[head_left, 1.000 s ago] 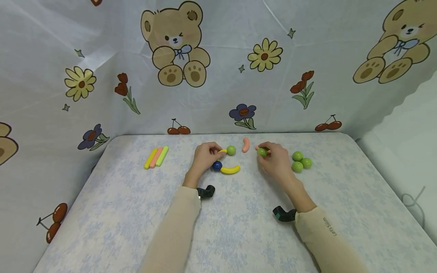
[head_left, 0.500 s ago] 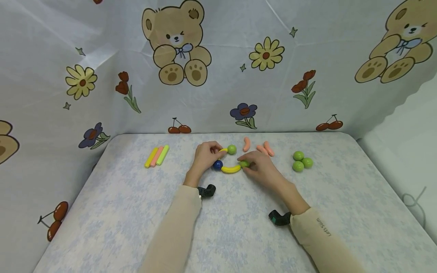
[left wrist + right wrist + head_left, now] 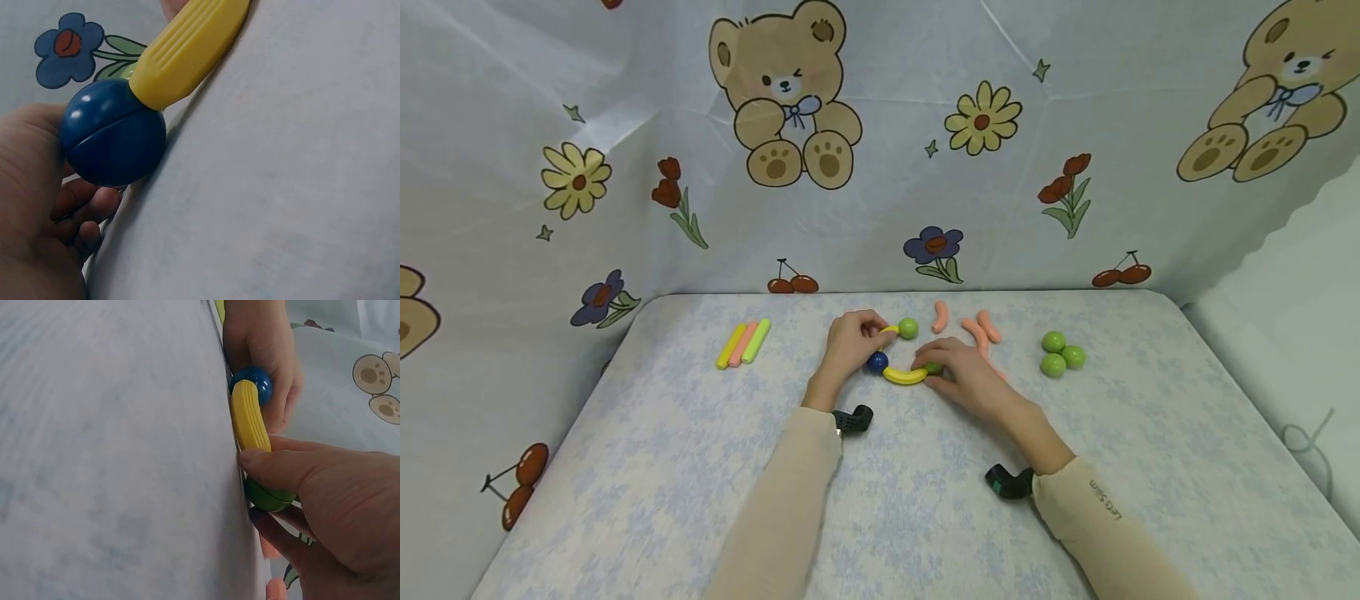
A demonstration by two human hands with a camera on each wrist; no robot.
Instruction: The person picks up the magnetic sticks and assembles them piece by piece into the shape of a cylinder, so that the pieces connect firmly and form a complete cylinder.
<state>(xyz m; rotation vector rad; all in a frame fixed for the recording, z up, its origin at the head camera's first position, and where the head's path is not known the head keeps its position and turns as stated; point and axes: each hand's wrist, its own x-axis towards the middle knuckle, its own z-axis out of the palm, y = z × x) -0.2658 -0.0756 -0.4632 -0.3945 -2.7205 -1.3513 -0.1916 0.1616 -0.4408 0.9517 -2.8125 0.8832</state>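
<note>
My left hand [image 3: 850, 342] pinches a yellow curved rod [image 3: 887, 329] at the back; a green ball [image 3: 907, 327] sits at that rod's far end. Beside the left thumb lies a shiny blue ball [image 3: 877, 362], large in the left wrist view. A second yellow curved rod [image 3: 905, 377], ribbed along its side, runs from the blue ball toward my right hand [image 3: 970, 375]. The right fingers and thumb grip a green ball [image 3: 272, 495] at that rod's right end, mostly covered in the head view. The right thumb overlaps the rod's tip in the right wrist view.
Behind the right hand lie several pink curved rods [image 3: 940, 317], one partly hidden by the hand. Three green balls [image 3: 1053, 365] cluster to the right. At the left, straight yellow, pink and green rods [image 3: 745, 343] lie side by side. A patterned cloth [image 3: 880, 167] hangs behind the table.
My right hand has moved left from the pink rods, bringing the green ball to the right end of the front yellow rod. The left hand stays in place.
</note>
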